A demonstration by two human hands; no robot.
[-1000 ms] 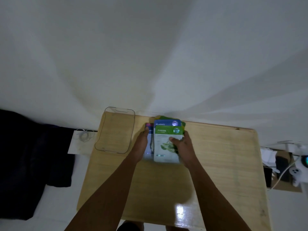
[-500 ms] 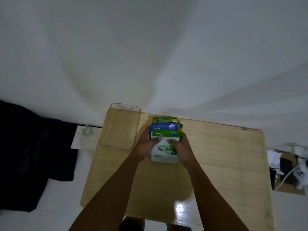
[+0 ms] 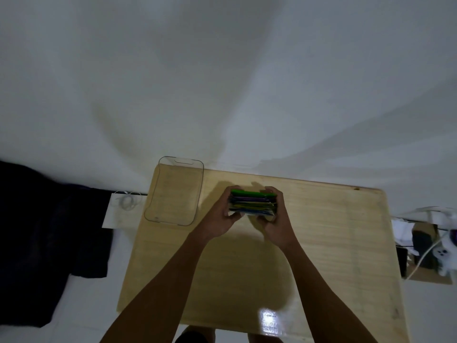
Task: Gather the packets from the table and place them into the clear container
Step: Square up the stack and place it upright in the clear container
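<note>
A stack of packets (image 3: 252,203) is held on edge above the wooden table (image 3: 333,243), so I see only the coloured edges, green at the top. My left hand (image 3: 220,216) grips the stack's left end and my right hand (image 3: 275,219) grips its right end. The clear container (image 3: 174,191) stands with nothing in it at the table's far left corner, a hand's width left of the stack.
A white wall rises behind the table. Dark cloth (image 3: 49,243) lies on the floor to the left, with a white sheet and cable (image 3: 123,204) beside the container. Cables and small devices (image 3: 435,246) sit to the right of the table.
The packets lay flat under both hands before. Now they are squared into one stack, lifted and tipped on edge between my hands.
</note>
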